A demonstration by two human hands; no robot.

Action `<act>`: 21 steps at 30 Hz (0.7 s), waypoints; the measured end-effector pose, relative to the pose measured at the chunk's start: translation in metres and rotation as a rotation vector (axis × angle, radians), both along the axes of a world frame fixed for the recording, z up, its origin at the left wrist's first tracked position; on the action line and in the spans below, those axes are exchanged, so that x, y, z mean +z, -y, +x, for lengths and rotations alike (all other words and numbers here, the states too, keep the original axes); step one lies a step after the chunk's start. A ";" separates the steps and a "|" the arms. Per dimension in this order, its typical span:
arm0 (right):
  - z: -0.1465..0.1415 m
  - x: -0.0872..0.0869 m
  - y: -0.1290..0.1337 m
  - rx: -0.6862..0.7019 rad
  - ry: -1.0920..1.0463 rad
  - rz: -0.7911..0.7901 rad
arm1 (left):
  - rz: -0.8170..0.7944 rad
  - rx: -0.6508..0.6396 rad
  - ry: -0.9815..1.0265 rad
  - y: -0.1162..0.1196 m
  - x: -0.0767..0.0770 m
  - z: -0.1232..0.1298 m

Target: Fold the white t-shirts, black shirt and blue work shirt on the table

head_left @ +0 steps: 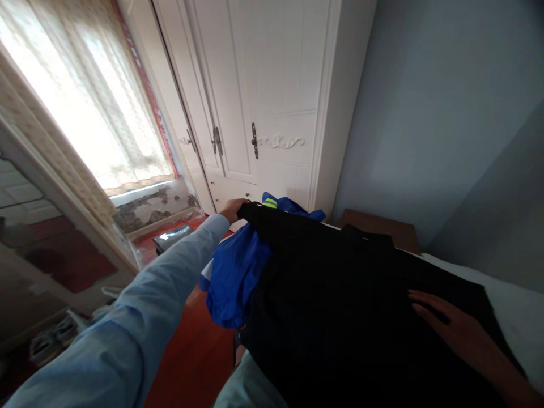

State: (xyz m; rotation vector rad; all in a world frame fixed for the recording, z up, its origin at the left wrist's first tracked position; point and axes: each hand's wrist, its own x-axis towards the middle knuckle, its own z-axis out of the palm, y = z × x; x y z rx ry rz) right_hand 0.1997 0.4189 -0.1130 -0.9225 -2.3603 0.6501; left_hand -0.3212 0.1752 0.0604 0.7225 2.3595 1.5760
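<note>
A black shirt (331,294) lies spread out before me, its collar at the far edge. My left hand (234,209) reaches forward and is closed on the far left end of the shirt, which looks like a sleeve. On the right part of the black cloth, my right hand (450,323) rests flat with its fingers stretched out. Blue clothing (236,277) bulges out beneath the shirt on the left. More of it, with a yellow-green stripe (270,202), shows behind my left hand. What lies under the shirt is mostly hidden.
A white wardrobe (280,85) stands ahead, beside a grey wall (416,130). At the right is a pale surface edge (505,300), with a brown wooden piece (382,224) behind it. Left are a curtained window (93,96), shoes (51,340) and red floor (187,351).
</note>
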 end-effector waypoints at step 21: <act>-0.001 0.001 0.009 0.030 -0.001 -0.036 | -0.214 -0.556 -0.363 0.030 -0.051 0.093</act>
